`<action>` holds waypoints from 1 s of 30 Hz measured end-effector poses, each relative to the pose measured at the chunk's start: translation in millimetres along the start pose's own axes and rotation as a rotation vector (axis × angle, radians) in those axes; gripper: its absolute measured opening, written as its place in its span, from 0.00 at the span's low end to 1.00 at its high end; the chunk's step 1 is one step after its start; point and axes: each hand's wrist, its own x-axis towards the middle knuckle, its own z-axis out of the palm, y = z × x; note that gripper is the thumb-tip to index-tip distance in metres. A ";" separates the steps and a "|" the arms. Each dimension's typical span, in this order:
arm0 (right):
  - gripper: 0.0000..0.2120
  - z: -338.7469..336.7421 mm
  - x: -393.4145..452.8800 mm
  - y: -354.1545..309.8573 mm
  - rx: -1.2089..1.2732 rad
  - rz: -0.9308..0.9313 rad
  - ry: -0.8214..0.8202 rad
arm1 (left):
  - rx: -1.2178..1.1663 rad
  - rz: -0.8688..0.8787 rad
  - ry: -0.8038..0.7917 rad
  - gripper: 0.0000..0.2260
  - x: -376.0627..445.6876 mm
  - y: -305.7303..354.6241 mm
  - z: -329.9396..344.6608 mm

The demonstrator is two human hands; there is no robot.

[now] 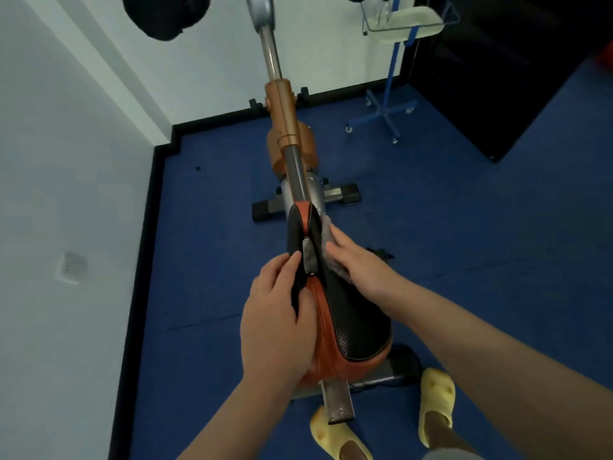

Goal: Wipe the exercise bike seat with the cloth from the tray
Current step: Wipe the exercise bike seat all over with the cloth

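The exercise bike seat [351,327] is black on top with orange sides and sits right below me. A grey fluffy cloth [326,232] lies on the right side of the seat's narrow nose. My right hand [360,260] presses flat on the cloth, fingers pointing forward, so most of the cloth is hidden. My left hand [278,320] grips the seat's left side, with its fingers curled over the black edge. The tray [406,24], a clear one on a blue stand, is at the top right.
The bike's orange and grey frame [285,127] runs forward to the handlebars [159,14]. The blue wheeled stand [386,114] is on the blue floor, far right. White walls close in on the left. My yellow slippers [436,403] stand behind the bike's rear foot.
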 end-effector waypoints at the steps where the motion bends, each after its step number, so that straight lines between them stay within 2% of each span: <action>1: 0.24 0.8 2.4 -2.4 -0.011 0.006 0.015 | 0.005 0.013 -0.012 0.20 0.8 0.4 0.7; 6: 0.27 6.6 25.8 -11.6 -0.017 -0.030 0.026 | 0.000 0.028 -0.025 0.20 2.0 2.0 -0.1; 12: 0.26 -6.6 -18.6 23.6 -0.122 0.016 -0.059 | -0.015 0.003 -0.006 0.19 1.8 1.1 0.5; 15: 0.26 -8.3 -13.9 14.8 -0.095 0.029 -0.081 | -0.038 -0.030 -0.001 0.19 0.2 2.7 -1.3; 22: 0.25 -9.1 -36.0 25.8 -0.146 -0.040 -0.084 | -0.142 -0.060 0.047 0.17 -3.0 3.8 -1.8; 25: 0.23 -14.9 -67.6 39.7 -0.089 -0.089 -0.086 | -0.169 -0.018 0.072 0.17 -3.9 4.1 -2.2; 28: 0.23 -13.2 -64.8 37.5 0.028 -0.082 -0.092 | -0.201 0.029 0.058 0.17 -4.3 3.9 -3.4; 30: 0.22 -8.5 -66.1 37.8 0.123 -0.089 -0.040 | -0.261 0.036 0.023 0.18 -2.9 1.9 -4.7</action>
